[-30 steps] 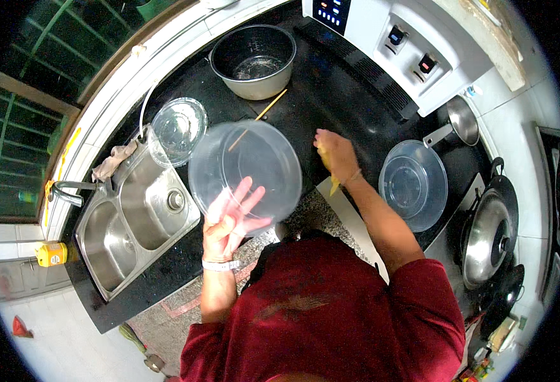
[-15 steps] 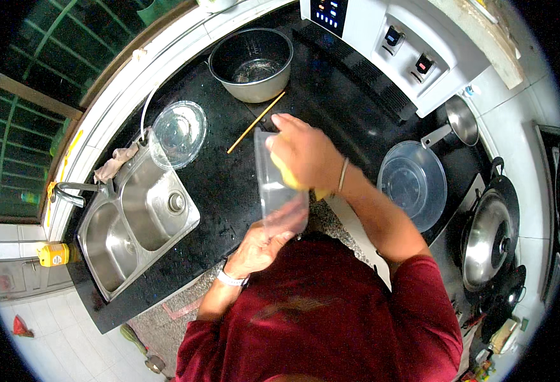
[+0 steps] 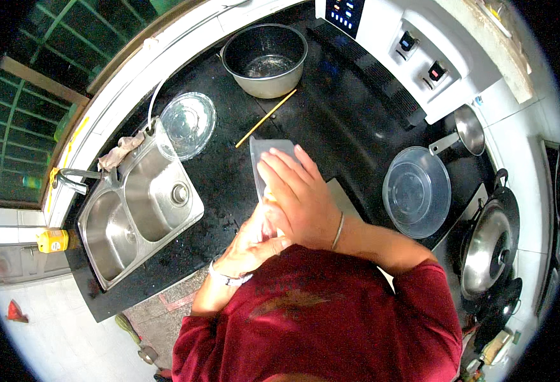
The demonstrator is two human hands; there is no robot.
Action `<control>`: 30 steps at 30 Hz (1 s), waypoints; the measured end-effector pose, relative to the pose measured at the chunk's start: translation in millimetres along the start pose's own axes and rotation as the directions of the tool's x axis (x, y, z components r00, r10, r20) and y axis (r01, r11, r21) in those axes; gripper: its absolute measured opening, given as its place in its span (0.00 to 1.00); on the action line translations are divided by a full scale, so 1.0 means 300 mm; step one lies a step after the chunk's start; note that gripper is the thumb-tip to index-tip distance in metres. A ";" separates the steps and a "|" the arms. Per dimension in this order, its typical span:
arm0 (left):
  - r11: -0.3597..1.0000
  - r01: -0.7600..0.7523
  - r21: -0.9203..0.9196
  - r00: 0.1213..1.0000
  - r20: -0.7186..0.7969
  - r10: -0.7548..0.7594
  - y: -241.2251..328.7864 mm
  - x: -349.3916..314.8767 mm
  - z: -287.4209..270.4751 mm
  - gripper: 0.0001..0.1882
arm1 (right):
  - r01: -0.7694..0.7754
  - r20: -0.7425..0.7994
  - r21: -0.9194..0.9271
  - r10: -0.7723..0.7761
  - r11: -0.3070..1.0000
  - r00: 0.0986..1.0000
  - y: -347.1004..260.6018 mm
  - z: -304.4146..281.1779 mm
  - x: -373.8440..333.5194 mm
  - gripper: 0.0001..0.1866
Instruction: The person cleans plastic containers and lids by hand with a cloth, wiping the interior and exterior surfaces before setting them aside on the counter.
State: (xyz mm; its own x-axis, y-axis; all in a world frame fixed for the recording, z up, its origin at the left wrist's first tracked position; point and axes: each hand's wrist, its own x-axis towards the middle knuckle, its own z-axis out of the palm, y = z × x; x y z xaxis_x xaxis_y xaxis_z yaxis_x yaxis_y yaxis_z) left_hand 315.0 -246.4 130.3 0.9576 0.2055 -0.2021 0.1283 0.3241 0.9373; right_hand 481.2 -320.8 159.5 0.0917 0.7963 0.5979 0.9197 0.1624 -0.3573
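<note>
A clear plastic container [image 3: 259, 162] is tilted in front of my chest, over the near edge of the counter. My left hand [image 3: 248, 245] is closed round its lower end, partly covered by my other hand. Across the container lies my right hand [image 3: 299, 200], its fingers fairly straight and pressed to the plastic. Only a sliver of a yellow cloth [image 3: 267, 192] peeks out from under those fingers; the rest of it is hidden. Beyond the container, a thin yellow stick [image 3: 266, 118] rests on the black counter.
A dark-lined pot [image 3: 265, 63] stands at the back. To the left are a round clear lid [image 3: 189, 126] and a double steel sink [image 3: 159, 233]. At right sit a round clear tub [image 3: 417, 192], a small steel pan [image 3: 468, 130] and a lidded wok [image 3: 489, 251]. A white dispenser [image 3: 413, 38] stands behind.
My right hand has moved down the container and flattened, covering most of the yellow cloth. My left hand is now partly behind it. The view has shifted slightly.
</note>
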 end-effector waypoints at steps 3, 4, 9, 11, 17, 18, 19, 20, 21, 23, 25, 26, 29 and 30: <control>0.995 -0.055 -0.079 0.992 0.112 0.064 0.007 0.013 0.035 0.46 | -0.096 0.251 0.036 0.084 0.995 0.964 0.102 0.013 0.076 0.21; 0.983 -0.146 -0.109 0.973 0.166 0.163 -0.042 0.008 0.031 0.47 | 0.085 0.228 0.032 -0.090 0.996 0.970 0.169 0.023 0.101 0.14; 0.971 -0.078 -0.227 0.990 0.097 0.102 0.031 0.035 0.060 0.46 | -0.038 0.385 0.036 0.021 0.999 0.923 0.246 0.106 0.083 0.10; 0.939 -0.044 -0.340 0.999 -0.038 0.033 0.046 0.057 0.033 0.43 | 0.022 0.304 0.035 -0.031 0.999 0.952 0.109 0.049 0.065 0.17; 0.973 -0.037 0.229 0.999 0.033 0.031 0.020 0.027 -0.002 0.32 | -0.018 0.106 -0.009 0.019 1.000 0.994 0.089 0.028 0.145 0.18; 0.988 -0.055 0.141 0.996 0.073 0.045 0.027 0.029 0.023 0.36 | -0.056 0.350 -0.001 0.053 0.998 0.935 0.158 0.010 0.178 0.18; 0.996 -0.071 0.058 0.992 0.105 0.064 0.042 0.037 0.048 0.42 | -0.091 0.568 0.005 0.072 0.996 0.820 0.206 -0.006 0.199 0.18; 1.000 -0.006 -0.004 0.966 0.260 0.007 0.031 0.045 0.031 0.48 | -0.104 0.629 -0.009 0.086 0.995 0.773 0.234 0.000 0.191 0.19; 0.999 -0.025 -0.032 0.966 0.258 0.033 0.025 0.049 0.029 0.48 | -0.107 0.686 -0.024 0.094 0.994 0.721 0.263 0.023 0.185 0.19; 0.994 -0.064 -0.089 0.965 0.250 0.085 0.017 0.050 0.032 0.49 | -0.094 0.626 -0.013 0.081 0.995 0.776 0.279 0.045 0.157 0.20; 0.928 0.036 -0.372 0.999 -0.005 -0.041 0.036 0.052 0.024 0.49 | -0.069 0.368 0.042 0.049 0.997 0.929 0.190 0.060 0.068 0.21; 0.962 -0.010 -0.274 0.999 0.049 0.024 0.011 0.058 -0.017 0.43 | -0.103 0.247 0.048 0.088 0.994 0.965 0.115 0.046 0.063 0.23; 0.979 -0.054 0.199 0.996 0.079 0.039 -0.031 0.045 -0.092 0.36 | -0.136 0.033 0.038 0.135 0.990 0.990 0.017 0.056 0.070 0.25; 0.992 -0.020 0.124 0.999 0.028 0.017 0.008 0.040 -0.039 0.36 | -0.137 0.030 0.062 0.135 0.989 0.990 0.048 0.068 0.082 0.24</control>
State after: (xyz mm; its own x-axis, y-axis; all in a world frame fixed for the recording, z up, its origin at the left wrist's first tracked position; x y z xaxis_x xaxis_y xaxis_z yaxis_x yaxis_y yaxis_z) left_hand 323.8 -232.4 126.7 0.9665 0.1845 -0.1782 0.1399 0.2031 0.9691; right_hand 488.8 -286.9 154.4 0.2039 0.8280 0.5224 0.8730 0.0878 -0.4798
